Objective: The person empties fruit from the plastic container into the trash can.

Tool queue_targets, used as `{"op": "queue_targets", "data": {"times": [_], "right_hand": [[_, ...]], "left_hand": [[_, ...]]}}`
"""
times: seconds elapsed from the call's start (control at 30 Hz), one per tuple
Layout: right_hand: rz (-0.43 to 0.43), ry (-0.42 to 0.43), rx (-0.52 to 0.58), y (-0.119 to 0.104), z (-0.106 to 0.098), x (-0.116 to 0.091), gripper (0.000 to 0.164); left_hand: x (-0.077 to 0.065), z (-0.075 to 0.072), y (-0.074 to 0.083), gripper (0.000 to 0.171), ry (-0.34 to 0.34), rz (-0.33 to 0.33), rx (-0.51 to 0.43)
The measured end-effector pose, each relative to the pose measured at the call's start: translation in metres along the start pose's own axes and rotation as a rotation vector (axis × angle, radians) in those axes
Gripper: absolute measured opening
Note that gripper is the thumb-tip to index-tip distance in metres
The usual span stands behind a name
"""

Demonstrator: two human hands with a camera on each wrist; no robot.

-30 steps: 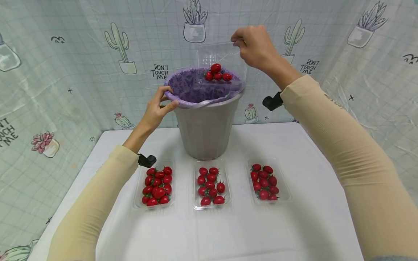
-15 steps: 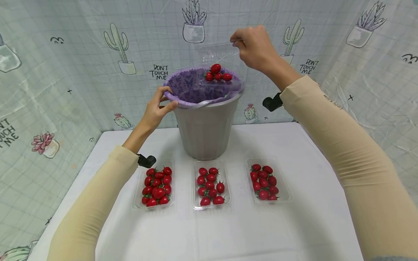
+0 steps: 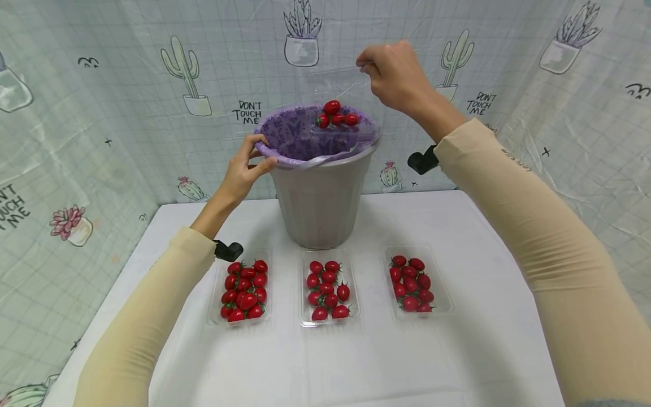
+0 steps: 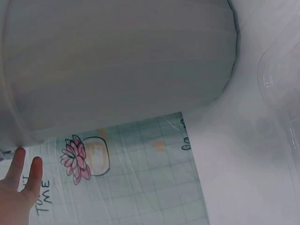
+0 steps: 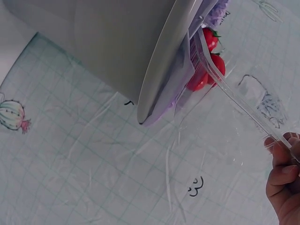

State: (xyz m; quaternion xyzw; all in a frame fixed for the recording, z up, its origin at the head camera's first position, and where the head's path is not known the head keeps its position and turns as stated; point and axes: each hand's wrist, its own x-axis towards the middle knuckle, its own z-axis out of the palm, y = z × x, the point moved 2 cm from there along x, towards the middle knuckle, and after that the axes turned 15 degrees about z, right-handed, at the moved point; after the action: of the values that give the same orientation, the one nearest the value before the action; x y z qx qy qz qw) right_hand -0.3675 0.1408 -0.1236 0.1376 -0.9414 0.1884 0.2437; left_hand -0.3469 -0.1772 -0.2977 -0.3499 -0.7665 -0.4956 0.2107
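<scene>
A grey bucket (image 3: 320,209) with a purple patterned liner (image 3: 290,133) stands at the back of the table. My left hand (image 3: 243,172) grips its left rim over the liner; in the left wrist view two fingers of the left hand (image 4: 21,197) show beside the bucket wall (image 4: 117,70). Above the bucket's mouth, my right hand (image 3: 395,73) holds the edge of a clear plastic container. Several cherry tomatoes (image 3: 333,108) lie together in its low end. From the right wrist view, the container (image 5: 255,112) slants down from my right hand (image 5: 283,176) to the liner, with tomatoes (image 5: 216,68) inside.
Three clear containers of cherry tomatoes stand in a row before the bucket: left (image 3: 244,291), middle (image 3: 328,291) and right (image 3: 412,285). They rest on a white-covered table (image 3: 356,362). A cactus-print curtain (image 3: 213,68) hangs behind and at both sides.
My right hand and the tilted container have shifted slightly left, tomatoes with them. The left hand keeps its hold on the bucket rim, and the three containers on the table stay put.
</scene>
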Motion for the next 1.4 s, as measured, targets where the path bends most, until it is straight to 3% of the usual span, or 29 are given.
{"op": "queue_targets", "data": {"times": [0.93, 1.4], "right_hand": [[0.004, 0.0, 0.006, -0.0029, -0.0036, -0.0022, 0.035], [-0.062, 0.013, -0.014, -0.004, -0.003, -0.0027, 0.035]], "left_hand": [[0.0003, -0.0002, 0.0028, 0.054, 0.0, -0.011, 0.002], [-0.0005, 0.0005, 0.0057, 0.053, -0.003, -0.005, -0.002]]}}
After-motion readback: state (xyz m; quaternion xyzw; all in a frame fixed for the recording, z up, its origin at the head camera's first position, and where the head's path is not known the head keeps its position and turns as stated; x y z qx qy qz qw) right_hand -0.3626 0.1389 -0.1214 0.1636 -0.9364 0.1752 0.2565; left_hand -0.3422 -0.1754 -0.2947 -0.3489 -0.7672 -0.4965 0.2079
